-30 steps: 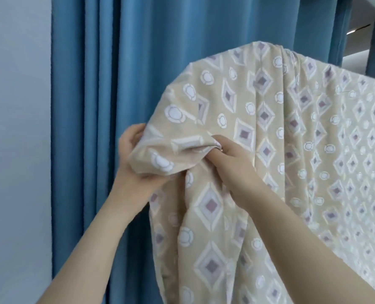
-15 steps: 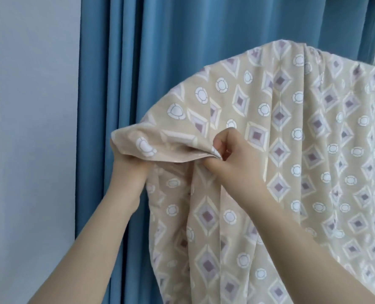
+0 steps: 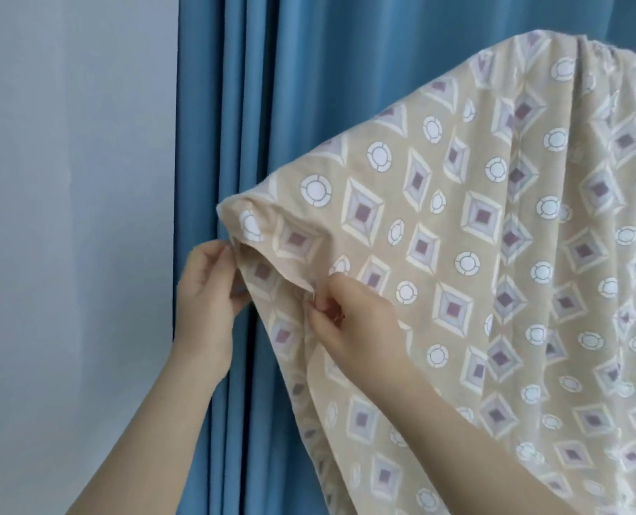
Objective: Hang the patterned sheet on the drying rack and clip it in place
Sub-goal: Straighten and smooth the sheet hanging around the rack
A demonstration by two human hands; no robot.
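The patterned sheet (image 3: pixel 476 236), beige with purple diamonds and white circles, drapes from the upper right down across the right half of the head view. Whatever it hangs over is hidden under the cloth. My left hand (image 3: pixel 208 291) pinches the sheet's left edge just below its folded corner. My right hand (image 3: pixel 350 317) grips the same hem a little to the right, fingers curled on the fabric. The hem runs taut between both hands. No clip shows.
Blue pleated curtains (image 3: pixel 272 105) hang directly behind the sheet. A pale grey wall (image 3: pixel 67 217) fills the left side.
The view has shifted left, so the sheet sits further right in frame. My left hand has come out from under the folded corner and now pinches the hem; the corner has spread out.
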